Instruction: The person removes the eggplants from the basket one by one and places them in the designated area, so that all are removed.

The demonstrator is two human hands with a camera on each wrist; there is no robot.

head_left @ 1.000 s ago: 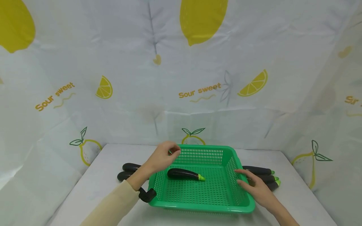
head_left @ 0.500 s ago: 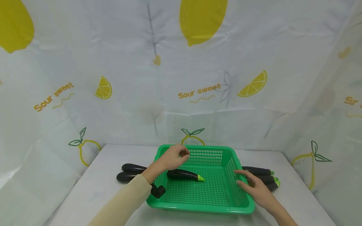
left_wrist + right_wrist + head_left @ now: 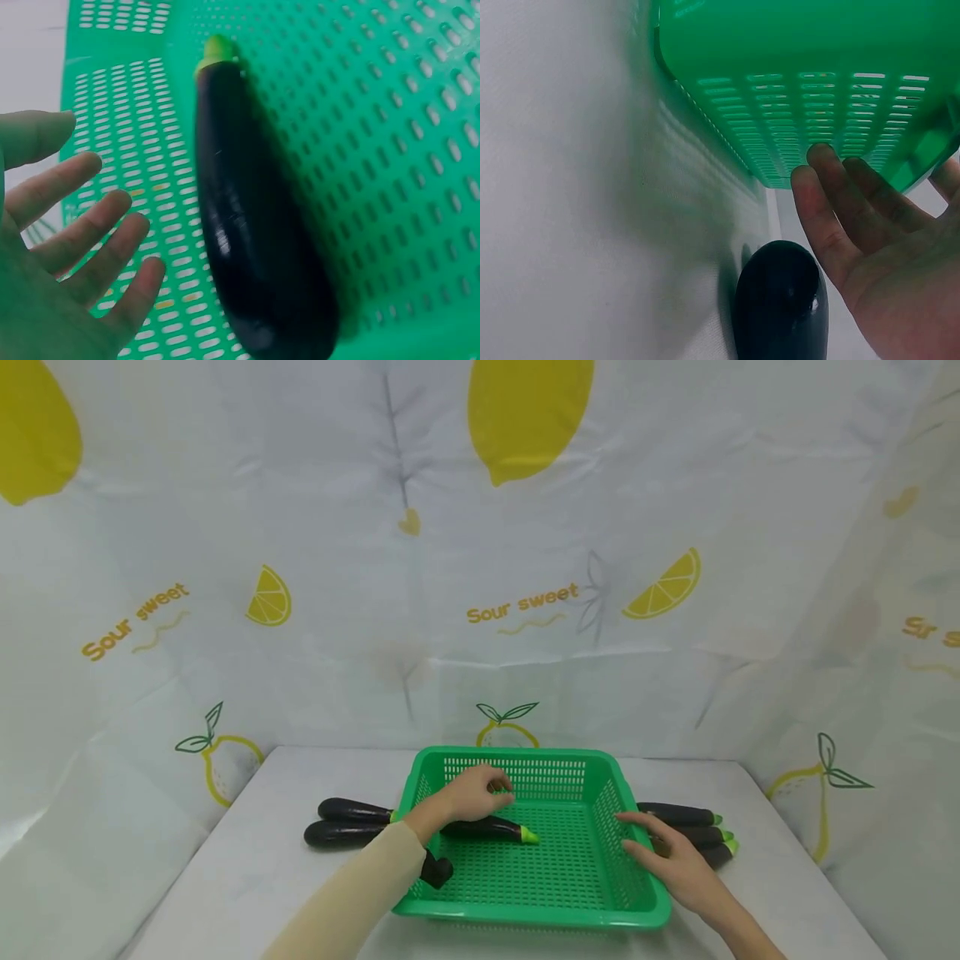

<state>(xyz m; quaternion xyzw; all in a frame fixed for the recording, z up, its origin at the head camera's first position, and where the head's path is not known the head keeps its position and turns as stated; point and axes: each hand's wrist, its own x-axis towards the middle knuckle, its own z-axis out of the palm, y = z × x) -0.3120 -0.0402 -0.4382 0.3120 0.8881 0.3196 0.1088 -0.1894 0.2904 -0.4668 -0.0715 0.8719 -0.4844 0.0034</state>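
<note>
A green plastic basket [image 3: 532, 917] stands in the middle of the table, and one dark purple eggplant [image 3: 255, 217] with a green stem lies inside it. Over the basket, my left hand [image 3: 480, 793] reaches in above that eggplant and holds nothing. Its spread fingers [image 3: 90, 225] show beside the eggplant in the left wrist view. At the basket's right side, my right hand [image 3: 671, 860] has its thumb inside the rim, while its other fingers [image 3: 840, 195] lie along the outer wall in the right wrist view. An eggplant [image 3: 780, 300] lies just below those fingers.
Two eggplants [image 3: 345, 835] lie on the table left of the basket. Several more eggplants [image 3: 686, 814] lie side by side to its right. A white sheet with lemon prints [image 3: 480, 652] hangs behind and around the white table [image 3: 240, 860].
My left hand has moved right and lower over the basket, toward the eggplant inside. The right hand stays at the basket's right side. The view has shifted slightly.
</note>
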